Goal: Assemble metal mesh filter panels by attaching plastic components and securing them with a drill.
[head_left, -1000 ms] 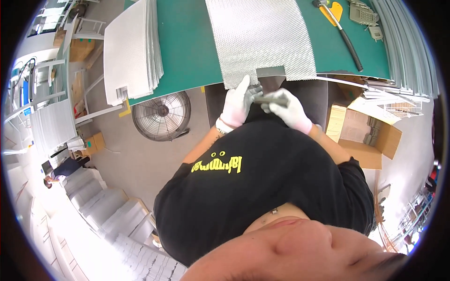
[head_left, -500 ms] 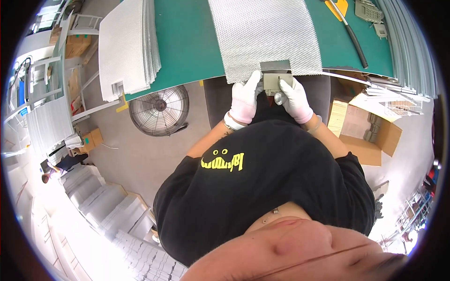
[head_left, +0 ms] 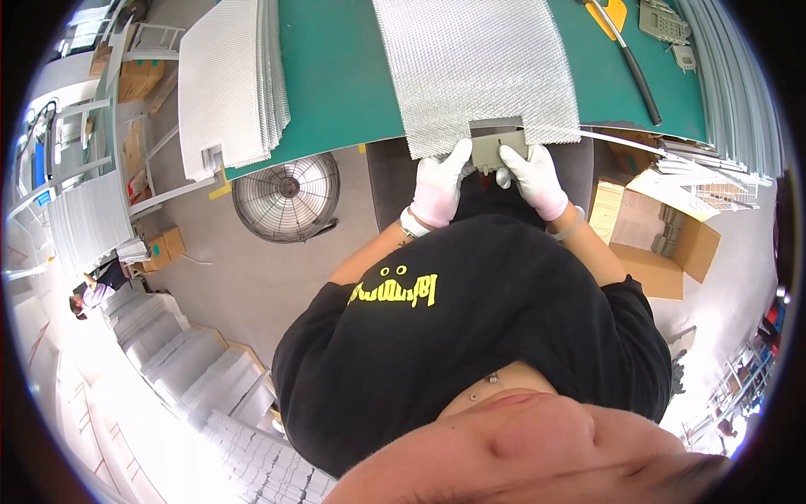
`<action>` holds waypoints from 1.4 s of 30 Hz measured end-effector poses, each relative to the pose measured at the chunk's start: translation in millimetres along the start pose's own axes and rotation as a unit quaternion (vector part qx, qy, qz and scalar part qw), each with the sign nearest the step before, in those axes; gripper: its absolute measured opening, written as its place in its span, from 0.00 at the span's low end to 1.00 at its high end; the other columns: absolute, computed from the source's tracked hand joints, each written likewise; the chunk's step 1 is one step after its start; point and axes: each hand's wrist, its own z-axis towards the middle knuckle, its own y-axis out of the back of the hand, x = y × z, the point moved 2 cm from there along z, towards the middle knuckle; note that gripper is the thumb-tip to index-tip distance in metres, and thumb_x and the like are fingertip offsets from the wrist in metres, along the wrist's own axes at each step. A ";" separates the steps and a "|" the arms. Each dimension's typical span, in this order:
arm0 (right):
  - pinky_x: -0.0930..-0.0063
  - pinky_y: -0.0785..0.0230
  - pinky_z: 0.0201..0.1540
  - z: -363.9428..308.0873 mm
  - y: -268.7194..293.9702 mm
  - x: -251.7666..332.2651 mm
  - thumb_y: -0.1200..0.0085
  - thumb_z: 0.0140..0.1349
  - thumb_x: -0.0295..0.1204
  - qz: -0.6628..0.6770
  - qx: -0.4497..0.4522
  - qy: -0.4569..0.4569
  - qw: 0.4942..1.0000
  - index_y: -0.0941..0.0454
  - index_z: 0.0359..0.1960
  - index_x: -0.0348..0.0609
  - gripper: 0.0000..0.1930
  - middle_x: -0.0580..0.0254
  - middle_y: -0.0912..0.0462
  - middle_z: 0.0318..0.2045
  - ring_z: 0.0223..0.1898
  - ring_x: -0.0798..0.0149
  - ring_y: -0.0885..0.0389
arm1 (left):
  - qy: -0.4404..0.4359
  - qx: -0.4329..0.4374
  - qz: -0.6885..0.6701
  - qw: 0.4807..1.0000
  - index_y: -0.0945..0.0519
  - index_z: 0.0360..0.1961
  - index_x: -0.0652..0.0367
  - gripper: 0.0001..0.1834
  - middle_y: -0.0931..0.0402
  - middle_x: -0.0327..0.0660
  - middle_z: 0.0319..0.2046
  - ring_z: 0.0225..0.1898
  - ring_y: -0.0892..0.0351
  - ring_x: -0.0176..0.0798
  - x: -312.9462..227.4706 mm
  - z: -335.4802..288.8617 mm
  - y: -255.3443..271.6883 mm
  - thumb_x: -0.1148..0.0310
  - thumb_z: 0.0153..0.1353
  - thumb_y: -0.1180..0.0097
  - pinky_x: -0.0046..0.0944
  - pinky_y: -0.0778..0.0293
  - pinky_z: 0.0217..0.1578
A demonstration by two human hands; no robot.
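A beige-grey plastic part (head_left: 491, 151), flat and box-like, sits at the cut-out in the near edge of a silvery mesh sheet (head_left: 478, 63). My right hand (head_left: 535, 178), in a white glove with a pink cuff, grips this part with its thumb on top. My left hand (head_left: 438, 183), gloved alike, closes at the part's left side, its thumb beside the cut-out. The fingers of both hands are partly hidden beneath. The mesh lies on a green tabletop (head_left: 336, 76) and reaches over its near edge.
A stack of mesh sheets (head_left: 227, 84) overhangs the table at left, above a floor fan (head_left: 287, 186). At right are a black-handled tool (head_left: 635, 76), more plastic parts (head_left: 663, 21) and stacked sheets (head_left: 730, 84). An open cardboard box (head_left: 646, 269) with similar parts stands below.
Both hands have brought the plastic part up slightly into the cut-out of the mesh. The right hand has shifted a little to the right. A person at far left has come further into view.
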 end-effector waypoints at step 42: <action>0.80 0.32 0.35 -12.7 -1.9 3.7 0.42 0.69 0.39 0.016 -0.249 0.048 0.967 0.21 0.33 0.35 0.16 0.64 0.18 0.28 0.29 0.76 0.24 | 0.057 0.092 -0.025 0.994 0.24 0.53 0.66 0.20 0.19 0.40 0.36 0.31 0.22 0.29 9.6 -0.1 -5.9 0.59 0.72 0.48 0.31 0.24 0.34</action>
